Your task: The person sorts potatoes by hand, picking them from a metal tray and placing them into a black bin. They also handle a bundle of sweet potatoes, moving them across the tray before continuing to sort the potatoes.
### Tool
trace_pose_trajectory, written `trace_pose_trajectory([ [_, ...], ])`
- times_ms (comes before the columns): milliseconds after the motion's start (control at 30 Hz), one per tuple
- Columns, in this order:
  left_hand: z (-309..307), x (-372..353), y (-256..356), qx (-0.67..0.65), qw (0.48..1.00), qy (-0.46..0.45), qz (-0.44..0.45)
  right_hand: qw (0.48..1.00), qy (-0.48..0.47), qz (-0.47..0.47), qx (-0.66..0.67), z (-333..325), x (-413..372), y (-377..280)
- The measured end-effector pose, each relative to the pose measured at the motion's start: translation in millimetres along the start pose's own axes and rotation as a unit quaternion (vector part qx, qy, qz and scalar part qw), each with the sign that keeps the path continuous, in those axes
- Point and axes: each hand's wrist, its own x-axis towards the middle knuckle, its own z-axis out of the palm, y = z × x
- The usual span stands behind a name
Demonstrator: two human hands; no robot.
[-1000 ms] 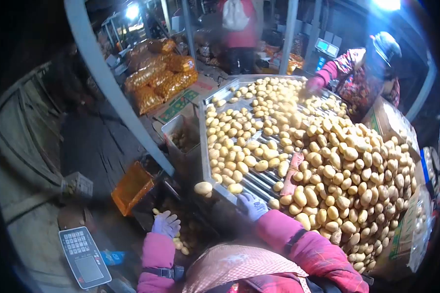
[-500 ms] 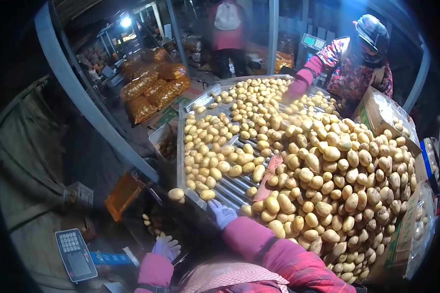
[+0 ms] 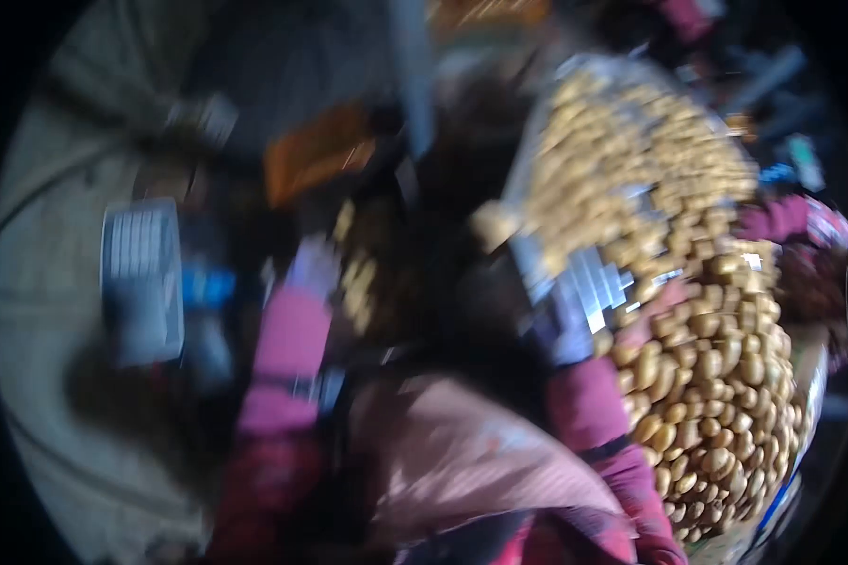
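Motion smears the whole view. A large heap of potatoes [image 3: 716, 377] covers the right side and spreads over a metal sorting table [image 3: 589, 282] with bars. My right hand [image 3: 565, 325], in a pale glove, is at the near left edge of that table, its fingers too blurred to read. My left hand [image 3: 313, 268], also gloved, is left of centre, beside several potatoes [image 3: 356, 292] lying lower down in a dark area. Whether it holds anything cannot be made out. One potato [image 3: 493, 224] sits at the table's left corner.
A scale with a keypad [image 3: 141, 282] stands at the left, with a blue strip [image 3: 207, 285] beside it. An orange crate [image 3: 318, 153] is behind my left hand. A grey post [image 3: 410, 75] rises at the top. Another person's pink sleeve [image 3: 777, 218] reaches over the far right of the heap.
The view has swung down and to the left, so the table and potatoes appear farther right. My left hand now appears higher in the picture, near the loose potatoes.
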Motion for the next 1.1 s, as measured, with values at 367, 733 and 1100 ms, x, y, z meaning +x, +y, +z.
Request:
trace_pose_trajectory([
  [367,-3,99,-22,0.165,0.975,0.067,-0.133,0.934,-0.06,-0.079,-0.344,30,-6,-110],
  [733,-133,78,-273,0.184,0.945,-0.031,-0.267,0.945,-0.012,-0.071,-0.32,12,-12,-88],
  [1100,-26,74,-275,0.663,0.735,-0.119,-0.079,0.911,-0.042,-0.041,-0.408,-2,-14,-90],
])
